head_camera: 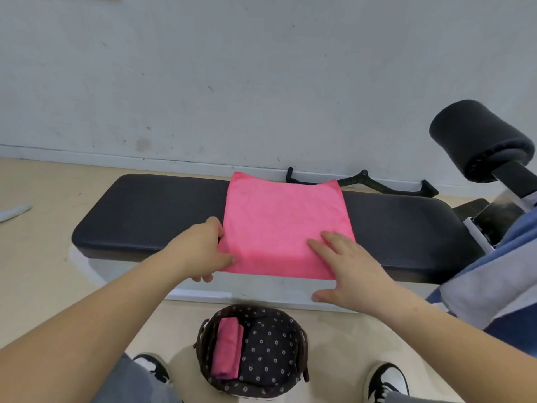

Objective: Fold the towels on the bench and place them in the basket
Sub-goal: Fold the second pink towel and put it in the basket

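Sneakers, black and white, sit at the near edge on the beige floor, one on each side of the basket. Basket is round and brown wicker, lined with dark flower-print fabric. One folded towel, darker pink, lies along its left side as a narrow roll-shaped bundle.

Next out, both hands are on the pink towel. Left hand pinches its left edge near the near corner, thumb on top and fingers curled below. Right hand lies flat on the near right corner, fingers straight and slightly spread, thumb sticking out past the bench edge and gripping nothing.

Pink towel is spread flat and unfolded across the middle of the bench. It's roughly square with a soft, fuzzy surface. Near edge drapes just over the bench's near side; far corners curl up a little.

Bench is a long black pad with grained vinyl and rounded corners. Blue and grey cloth hangs at the right.

Far right there's a black foam roller, cylindrical. A black bar handle lies on the floor behind the bench, against the scuffed white wall.
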`<state>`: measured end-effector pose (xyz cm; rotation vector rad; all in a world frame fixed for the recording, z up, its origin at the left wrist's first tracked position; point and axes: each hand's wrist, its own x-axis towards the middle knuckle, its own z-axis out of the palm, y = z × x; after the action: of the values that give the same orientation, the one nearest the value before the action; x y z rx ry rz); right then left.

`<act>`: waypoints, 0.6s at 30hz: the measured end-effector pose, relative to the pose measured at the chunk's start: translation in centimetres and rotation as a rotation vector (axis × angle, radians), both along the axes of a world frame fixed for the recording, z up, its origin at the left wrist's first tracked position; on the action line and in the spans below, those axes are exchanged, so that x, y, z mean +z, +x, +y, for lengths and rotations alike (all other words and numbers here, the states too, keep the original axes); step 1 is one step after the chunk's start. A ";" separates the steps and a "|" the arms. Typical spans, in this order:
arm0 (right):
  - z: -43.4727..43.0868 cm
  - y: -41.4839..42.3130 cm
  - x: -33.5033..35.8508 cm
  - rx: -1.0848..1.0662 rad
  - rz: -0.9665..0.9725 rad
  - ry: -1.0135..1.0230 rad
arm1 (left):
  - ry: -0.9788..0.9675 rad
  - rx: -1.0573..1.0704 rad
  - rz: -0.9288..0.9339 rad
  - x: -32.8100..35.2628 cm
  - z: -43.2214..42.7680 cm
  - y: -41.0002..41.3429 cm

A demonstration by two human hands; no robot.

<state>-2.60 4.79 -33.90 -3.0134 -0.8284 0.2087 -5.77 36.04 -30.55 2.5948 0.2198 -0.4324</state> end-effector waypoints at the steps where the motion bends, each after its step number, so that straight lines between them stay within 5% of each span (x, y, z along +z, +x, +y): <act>1: -0.1 0.0 -0.5 0.017 -0.067 -0.036 | 0.044 -0.011 -0.028 -0.2 0.0 0.0; 7: -0.7 0.4 -2.1 0.075 -0.271 -0.052 | 0.289 -0.092 -0.210 -0.7 0.1 -0.6; 11: -1.2 0.5 -2.4 0.118 -0.296 -0.036 | 0.325 -0.396 -0.524 -3.2 -1.5 -1.5; 18: -1.2 0.4 -2.4 0.064 -0.323 0.220 | 0.606 -0.512 -0.503 -6.3 -3.8 -1.1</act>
<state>-2.21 3.57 -36.31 -2.8520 -0.8992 -0.3549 -6.86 32.19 -36.82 3.2376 -0.5833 0.1699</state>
